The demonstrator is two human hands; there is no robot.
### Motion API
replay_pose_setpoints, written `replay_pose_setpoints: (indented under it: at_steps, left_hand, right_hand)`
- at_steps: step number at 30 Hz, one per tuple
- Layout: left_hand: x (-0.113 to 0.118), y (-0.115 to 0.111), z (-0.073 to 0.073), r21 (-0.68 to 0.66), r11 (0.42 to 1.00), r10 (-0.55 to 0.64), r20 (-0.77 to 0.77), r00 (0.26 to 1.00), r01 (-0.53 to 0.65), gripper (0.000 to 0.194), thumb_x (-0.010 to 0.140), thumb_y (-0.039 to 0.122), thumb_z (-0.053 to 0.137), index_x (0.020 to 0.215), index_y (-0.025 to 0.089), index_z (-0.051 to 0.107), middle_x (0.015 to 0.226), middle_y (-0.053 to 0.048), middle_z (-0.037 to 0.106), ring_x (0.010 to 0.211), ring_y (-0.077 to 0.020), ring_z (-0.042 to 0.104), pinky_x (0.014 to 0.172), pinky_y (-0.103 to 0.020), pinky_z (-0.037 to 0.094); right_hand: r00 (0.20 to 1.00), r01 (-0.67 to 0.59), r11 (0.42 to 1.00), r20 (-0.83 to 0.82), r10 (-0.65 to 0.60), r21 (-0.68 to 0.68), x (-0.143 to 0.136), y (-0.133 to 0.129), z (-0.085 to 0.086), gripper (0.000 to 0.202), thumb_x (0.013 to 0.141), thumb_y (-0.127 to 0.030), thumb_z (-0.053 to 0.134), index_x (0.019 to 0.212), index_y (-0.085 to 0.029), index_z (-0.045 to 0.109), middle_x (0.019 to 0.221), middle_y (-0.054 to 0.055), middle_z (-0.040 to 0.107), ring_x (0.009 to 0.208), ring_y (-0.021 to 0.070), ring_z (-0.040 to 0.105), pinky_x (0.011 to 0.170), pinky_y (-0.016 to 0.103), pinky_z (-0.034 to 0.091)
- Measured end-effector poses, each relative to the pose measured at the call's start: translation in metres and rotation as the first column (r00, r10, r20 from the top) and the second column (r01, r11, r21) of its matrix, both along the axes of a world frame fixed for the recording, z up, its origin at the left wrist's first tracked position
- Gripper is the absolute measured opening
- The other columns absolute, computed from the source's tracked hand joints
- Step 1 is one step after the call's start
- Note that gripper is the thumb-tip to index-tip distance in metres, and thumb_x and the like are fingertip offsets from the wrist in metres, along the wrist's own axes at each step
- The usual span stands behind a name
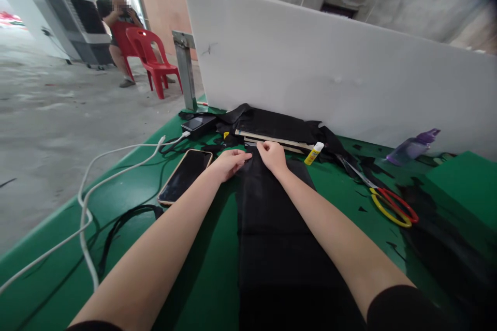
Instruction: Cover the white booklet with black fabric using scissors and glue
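A long strip of black cloth (277, 238) runs along the green table away from me. At its far left corner, my left hand (230, 164) is closed, with thumb and forefinger pinching the edge of the cloth. Just to the right, my right hand (273, 156) is curled shut on the far edge of the same cloth. Beyond both hands lies a black-covered stack (277, 124) with pale board edges facing me. A yellow glue stick (313, 153) with a white cap stands tilted right of my right hand.
A phone (186, 176) and white cables (86, 201) lie left, near a dark device (199, 124). Scissors (388, 204), black scraps and a purple bottle (413, 147) are on the right. A white board (330, 67) rises behind the table. A person (120, 15) sits beyond a red chair (155, 57).
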State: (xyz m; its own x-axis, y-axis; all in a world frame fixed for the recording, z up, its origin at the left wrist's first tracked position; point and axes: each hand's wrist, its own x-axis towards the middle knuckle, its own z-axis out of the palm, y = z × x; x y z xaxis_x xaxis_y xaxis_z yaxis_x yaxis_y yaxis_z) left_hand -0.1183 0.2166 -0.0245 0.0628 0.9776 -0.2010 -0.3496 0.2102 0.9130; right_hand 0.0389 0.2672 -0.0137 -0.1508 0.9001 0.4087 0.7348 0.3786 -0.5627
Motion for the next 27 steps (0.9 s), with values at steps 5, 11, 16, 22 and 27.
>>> replay_pose_setpoints:
  at_steps: [5, 11, 16, 22, 27]
  left_hand:
    - [0.005, 0.002, 0.004, -0.019, 0.994, 0.109, 0.022, 0.994, -0.109, 0.031, 0.067, 0.034, 0.078, 0.082, 0.015, 0.059, 0.069, 0.0, 0.057, 0.05, -0.0067, 0.052, 0.048, -0.02, 0.041]
    - [0.011, 0.001, 0.01, 0.015, 0.983, 0.182, 0.014, 0.983, -0.182, 0.034, 0.073, 0.046, 0.071, 0.085, 0.015, 0.064, 0.081, -0.004, 0.062, 0.063, -0.0101, 0.059, 0.055, -0.02, 0.047]
    - [0.013, -0.004, 0.012, 0.013, 0.982, 0.188, -0.059, 0.98, -0.187, 0.024, 0.069, 0.036, 0.076, 0.076, 0.015, 0.066, 0.069, -0.003, 0.062, 0.059, -0.0105, 0.058, 0.053, -0.02, 0.045]
    - [0.015, -0.001, 0.007, 0.021, 0.96, 0.279, -0.147, 0.949, -0.279, 0.02, 0.069, 0.02, 0.074, 0.086, 0.016, 0.065, 0.065, 0.001, 0.062, 0.049, -0.0064, 0.051, 0.049, -0.018, 0.039]
    - [0.013, 0.002, 0.003, 0.033, 0.948, 0.316, -0.169, 0.933, -0.315, 0.025, 0.069, 0.02, 0.074, 0.091, 0.017, 0.063, 0.065, 0.002, 0.061, 0.05, -0.0064, 0.052, 0.052, -0.019, 0.04]
  right_hand:
    - [1.0, -0.006, 1.0, 0.019, 0.006, 0.003, 0.0, 0.003, -0.005, 0.046, 0.087, -0.045, 0.036, 0.049, -0.02, 0.038, 0.047, -0.001, 0.039, 0.049, 0.0118, 0.037, 0.051, 0.026, 0.024]
    - [0.999, -0.027, 1.0, 0.043, 0.027, -0.001, 0.0, 0.005, -0.007, 0.047, 0.088, -0.046, 0.037, 0.049, -0.02, 0.036, 0.047, -0.001, 0.039, 0.048, 0.0113, 0.037, 0.051, 0.026, 0.024]
    - [0.998, -0.026, 1.0, 0.064, 0.025, 0.005, -0.001, 0.004, -0.006, 0.046, 0.088, -0.044, 0.039, 0.049, -0.02, 0.039, 0.047, -0.001, 0.042, 0.048, 0.012, 0.039, 0.051, 0.026, 0.024]
    - [0.996, -0.017, 1.0, 0.082, 0.017, -0.006, -0.002, 0.004, -0.007, 0.046, 0.089, -0.045, 0.038, 0.051, -0.02, 0.046, 0.052, 0.002, 0.05, 0.051, 0.0139, 0.044, 0.052, 0.027, 0.024]
    - [0.998, -0.012, 1.0, 0.066, 0.014, -0.02, -0.001, 0.004, -0.009, 0.046, 0.09, -0.049, 0.036, 0.056, -0.02, 0.051, 0.056, 0.004, 0.055, 0.054, 0.0149, 0.047, 0.052, 0.026, 0.024]
